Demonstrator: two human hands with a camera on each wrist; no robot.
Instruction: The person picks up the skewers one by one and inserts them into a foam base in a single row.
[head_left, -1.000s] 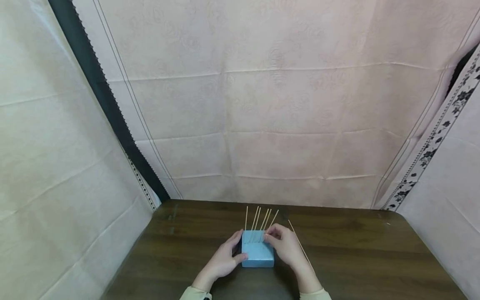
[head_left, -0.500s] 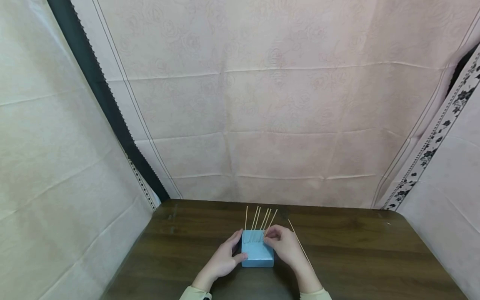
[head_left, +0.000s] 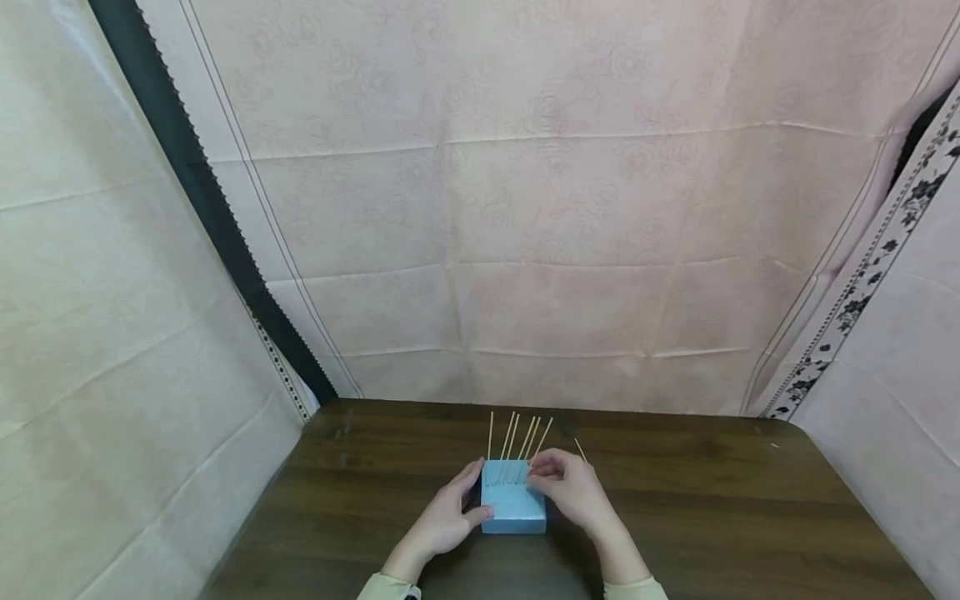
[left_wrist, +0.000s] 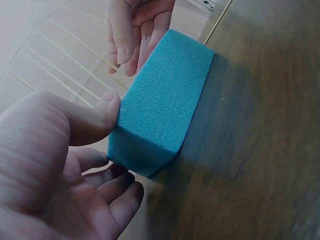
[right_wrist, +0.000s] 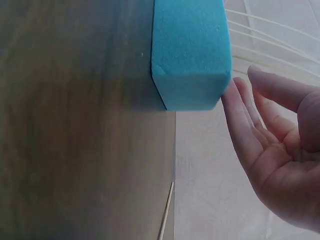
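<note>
A light blue foam block (head_left: 513, 502) sits on the brown table. Several thin wooden skewers (head_left: 512, 437) stick up out of its top toward the back, fanned out and leaning right. My left hand (head_left: 448, 512) holds the block's left side, thumb on the near top and fingers around the far side. At the block's right back corner my right hand (head_left: 573, 492) pinches the rightmost skewer (head_left: 544, 435) low down between thumb and forefinger. In the right wrist view, the other fingers of that hand (right_wrist: 280, 145) lie beside the foam.
One loose skewer (head_left: 581, 450) lies on the table (head_left: 712, 500) right of the block, mostly hidden behind my right hand and forearm. A pale cloth (head_left: 540, 250) hangs behind the table, with further cloths on both sides.
The rightmost skewer tilts slightly less to the right than before. My right forearm now covers more of the loose skewer. The left hand and block keep their places.
</note>
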